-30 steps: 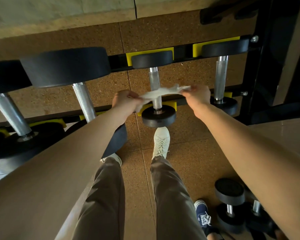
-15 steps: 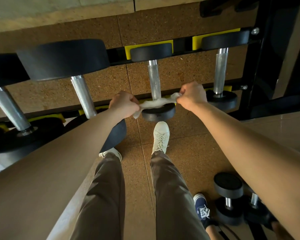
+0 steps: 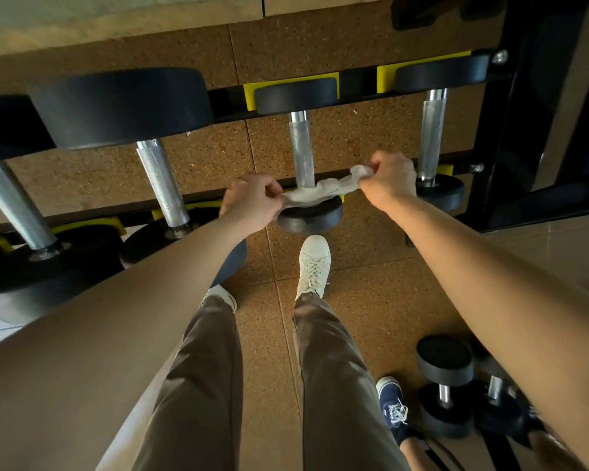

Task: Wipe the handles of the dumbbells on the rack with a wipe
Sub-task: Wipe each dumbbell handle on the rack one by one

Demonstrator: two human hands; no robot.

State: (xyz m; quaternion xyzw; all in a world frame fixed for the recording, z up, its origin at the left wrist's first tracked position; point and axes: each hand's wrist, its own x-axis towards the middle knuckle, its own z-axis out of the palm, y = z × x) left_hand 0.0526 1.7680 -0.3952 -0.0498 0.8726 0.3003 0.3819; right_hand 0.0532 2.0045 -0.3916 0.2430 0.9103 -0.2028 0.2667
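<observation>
As the wipe [image 3: 323, 193] is pulled taut across the middle of the frame, it is found at the very foot of the centre handle [image 3: 301, 147], touching the near weight head [image 3: 310, 217] and lower than a second ago. One end is pinched by the left hand [image 3: 252, 202], the other by the right hand [image 3: 390, 180]. This handle is judged nearly done; the rack's other handles are presumably awaited.

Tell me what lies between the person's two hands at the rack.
In the head view, a crumpled white wipe stretches from the left hand to the right hand, crossing the near end of the black dumbbell's knurled steel handle.
</observation>
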